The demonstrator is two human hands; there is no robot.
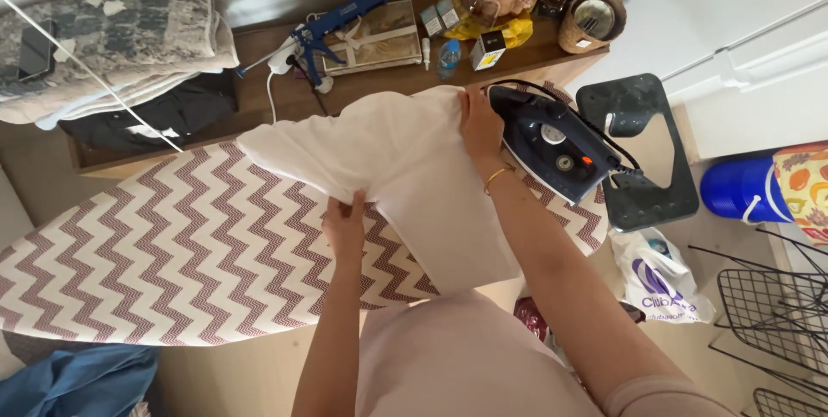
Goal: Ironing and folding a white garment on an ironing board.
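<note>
- Left hand [345, 225] pinches the near edge of the white cloth [405, 167].
- Right hand [479, 126] grips its far right edge, just beside the iron [552, 143].
- Cloth is draped over the zigzag board [172, 244], right end.
</note>
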